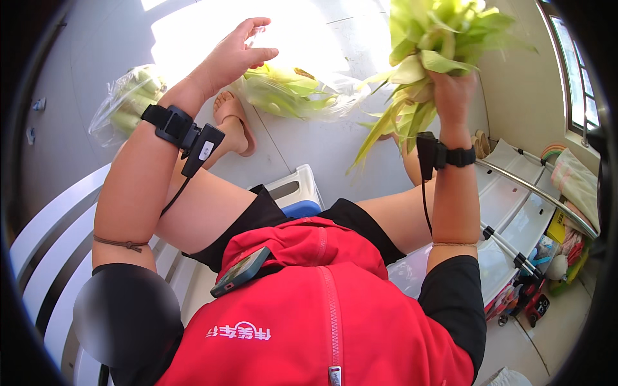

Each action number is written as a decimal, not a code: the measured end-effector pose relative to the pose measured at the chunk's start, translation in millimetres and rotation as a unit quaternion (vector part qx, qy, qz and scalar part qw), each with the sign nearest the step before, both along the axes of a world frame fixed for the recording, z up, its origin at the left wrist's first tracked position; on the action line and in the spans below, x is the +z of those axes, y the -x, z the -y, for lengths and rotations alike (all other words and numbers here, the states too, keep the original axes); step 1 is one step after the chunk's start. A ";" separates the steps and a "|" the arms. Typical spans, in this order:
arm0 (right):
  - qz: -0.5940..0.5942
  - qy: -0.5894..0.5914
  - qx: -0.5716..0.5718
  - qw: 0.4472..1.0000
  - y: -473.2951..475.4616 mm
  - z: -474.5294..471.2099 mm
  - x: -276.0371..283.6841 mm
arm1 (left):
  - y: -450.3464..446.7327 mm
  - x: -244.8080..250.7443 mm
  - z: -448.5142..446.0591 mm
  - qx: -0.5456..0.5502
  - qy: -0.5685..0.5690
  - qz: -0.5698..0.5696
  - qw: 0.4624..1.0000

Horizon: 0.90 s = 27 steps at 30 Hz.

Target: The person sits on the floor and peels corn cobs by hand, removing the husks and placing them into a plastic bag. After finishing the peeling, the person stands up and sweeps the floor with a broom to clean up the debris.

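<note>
My right hand [454, 91] grips a large bunch of green corn husks [410, 72], raised at the upper right and slightly blurred, with long leaves trailing below. Whether a cob is inside the bunch cannot be seen. At the upper left my left hand [239, 50] is in the air, thumb and fingers apart, with a faint translucent glint between them. Under and beyond it, a clear plastic bag [333, 108] with green husks [285, 91] lies on the floor. Another clear bag [104, 113] holding pale green corn ears [145, 84] stands left of my left forearm.
Between my knees is a white and blue plastic stool [309, 183]. A white slatted bench [63, 212] curves along the left. To the right stands a white rack with metal tubes [516, 193], cluttered with cloths and toys. Bright sunlight washes out the floor [309, 29] ahead.
</note>
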State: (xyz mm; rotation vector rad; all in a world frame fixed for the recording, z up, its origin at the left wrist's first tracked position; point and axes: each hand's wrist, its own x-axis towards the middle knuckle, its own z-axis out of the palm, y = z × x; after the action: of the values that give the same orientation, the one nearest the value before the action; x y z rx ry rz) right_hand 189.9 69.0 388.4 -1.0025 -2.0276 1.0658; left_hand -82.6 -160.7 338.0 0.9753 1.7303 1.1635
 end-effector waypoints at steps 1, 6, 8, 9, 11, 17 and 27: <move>-0.017 -0.013 -0.040 0.999 -8.5 -5.4 12.4 | 0.8 -2.3 0.2 -0.021 0.024 -0.022 0.999; -0.197 -0.027 -0.134 0.971 -47.2 -44.8 30.8 | 2.4 -6.8 -2.3 -0.098 0.124 -0.174 0.972; -0.209 -0.028 -0.147 0.966 -51.3 -43.4 39.3 | -8.0 -13.7 -3.6 -0.108 0.175 -0.253 0.946; -0.208 -0.029 -0.153 0.966 -57.5 -43.9 40.2 | -16.2 -13.5 -6.5 -0.137 0.192 -0.335 0.912; -0.206 -0.030 -0.168 0.964 -71.3 -46.8 39.4 | -33.5 -12.4 -15.2 -0.196 0.218 -0.490 0.821; -0.214 -0.021 -0.190 0.958 -88.3 -55.4 20.2 | -189.3 -60.2 -36.3 -0.248 0.020 -0.058 0.967; -0.250 -0.085 -0.188 0.946 -91.4 -75.1 29.4 | -310.7 -62.8 -123.0 -0.230 0.183 0.706 0.644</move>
State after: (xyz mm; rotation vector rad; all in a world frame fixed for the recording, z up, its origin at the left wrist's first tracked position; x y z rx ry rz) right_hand 281.4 144.2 417.8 -0.8738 -1.4190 0.8195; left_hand 228.1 -37.7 275.2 0.0137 0.3080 0.7200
